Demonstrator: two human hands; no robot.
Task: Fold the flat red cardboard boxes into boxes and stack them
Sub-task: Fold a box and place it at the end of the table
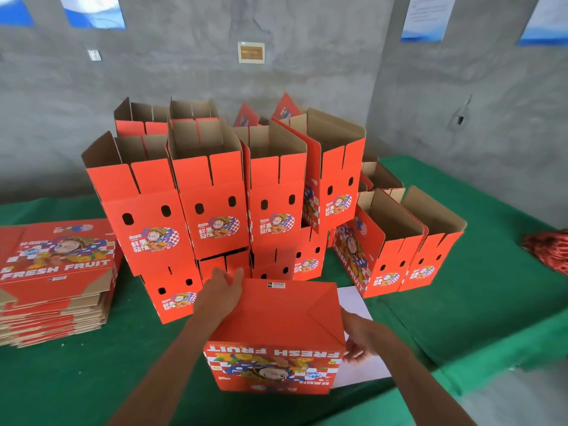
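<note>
A red cardboard box (276, 321) stands upside down on the green table in front of me, its folded bottom flaps facing up and "FRESH FRUIT" printed on the near side. My left hand (219, 290) lies against the box's far left corner with straight fingers. At the right edge of the box, my right hand (358, 336) touches the side with loosely bent fingers. A pile of flat red boxes (55, 272) lies at the left. Several folded boxes (215, 195) stand stacked in two layers behind, open tops up.
Two more folded boxes (399, 241) stand at the right of the stack. A white sheet (362, 364) lies under the box near the table's (476, 302) front right edge. A bundle of red string (547, 250) lies at the far right. A grey concrete wall rises behind.
</note>
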